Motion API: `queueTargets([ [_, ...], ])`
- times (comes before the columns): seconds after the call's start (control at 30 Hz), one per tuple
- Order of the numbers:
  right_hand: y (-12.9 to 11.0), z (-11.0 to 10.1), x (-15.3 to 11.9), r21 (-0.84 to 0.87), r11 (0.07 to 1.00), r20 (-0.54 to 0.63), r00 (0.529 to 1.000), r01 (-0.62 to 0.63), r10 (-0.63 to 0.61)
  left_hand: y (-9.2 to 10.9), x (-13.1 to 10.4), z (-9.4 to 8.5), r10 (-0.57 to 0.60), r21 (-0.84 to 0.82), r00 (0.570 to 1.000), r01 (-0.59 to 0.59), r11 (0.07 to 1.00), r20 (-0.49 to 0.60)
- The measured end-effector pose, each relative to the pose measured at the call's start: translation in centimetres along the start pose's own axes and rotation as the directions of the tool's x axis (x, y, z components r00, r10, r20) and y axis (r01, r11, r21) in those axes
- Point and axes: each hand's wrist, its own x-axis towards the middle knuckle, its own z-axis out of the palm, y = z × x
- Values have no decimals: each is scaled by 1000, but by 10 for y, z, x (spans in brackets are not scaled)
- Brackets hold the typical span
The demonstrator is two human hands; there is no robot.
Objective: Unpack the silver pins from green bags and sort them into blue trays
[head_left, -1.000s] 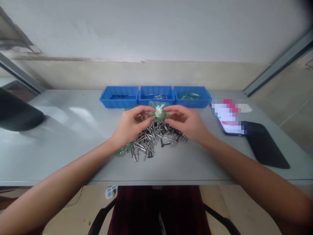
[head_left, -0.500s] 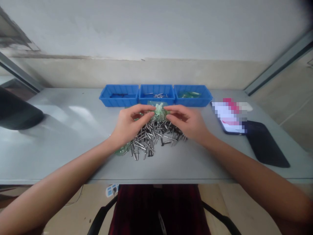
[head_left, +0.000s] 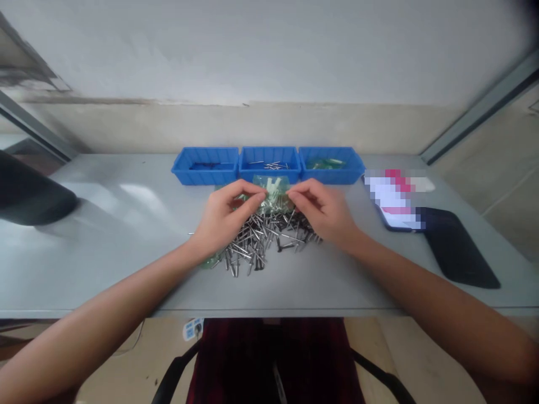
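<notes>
- Seated at a grey table (head_left: 118, 247) in dark red and black clothing (head_left: 273, 359), between black chair arms (head_left: 385, 375), with a white power strip (head_left: 190, 330) visible below the table edge.
- Looking down on a loose heap of silver and black rivet-like pieces (head_left: 255, 235), strewn beneath and between both forearms, with green film (head_left: 209, 262) at the left fringe.
- Pinching the left edge of a small see-through green bag (head_left: 273, 196) with the left hand (head_left: 223, 216), thumb and index fingertip pressed together.
- Gripping the bag's right edge likewise with the right hand (head_left: 327, 213); unable to tell the exact pose of the remaining fingers on either side.
- Holding the bag, with pale pieces inside, at the far side of the heap, just short of the middle bin.
- Flanked on the right by a phone (head_left: 396, 219) with a pixelated screen and a black flat object (head_left: 461, 247), on the left by a dark cylinder (head_left: 33, 191).
- Backed by three blue bins (head_left: 206, 178) in a row, holding, left to right, dark pieces (head_left: 206, 166), silver pins (head_left: 275, 166) and green packets (head_left: 326, 163).
- Set against a pale wall (head_left: 269, 56).
</notes>
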Motion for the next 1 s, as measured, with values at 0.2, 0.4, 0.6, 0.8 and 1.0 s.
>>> queueTargets([
  [0.2, -1, 2, 0, 46, 999, 11, 1000, -19, 19, -1, -1, 1, -14, -53, 1000, 13, 998, -8],
  [0.4, -3, 2, -1, 92, 995, -38, 999, -24, 27, 2, -1, 0, 8, -18, 1000, -8, 1000, 28],
  [0.6, -4, 3, -2, 202, 975, -19, 995, -94, 100, -3, -1, 2, -19, -165, 996, 34, 986, 90],
  [0.8, 4, 0, 5, 275, 932, 101, 972, -234, 214, -1, 1, 1, -10, -55, 995, 15, 998, 94],
  [1.0, 7, -1, 10, 339, 885, 273, 934, -319, 232, 0, 1, 0, -9, -66, 991, 18, 998, 134],
])
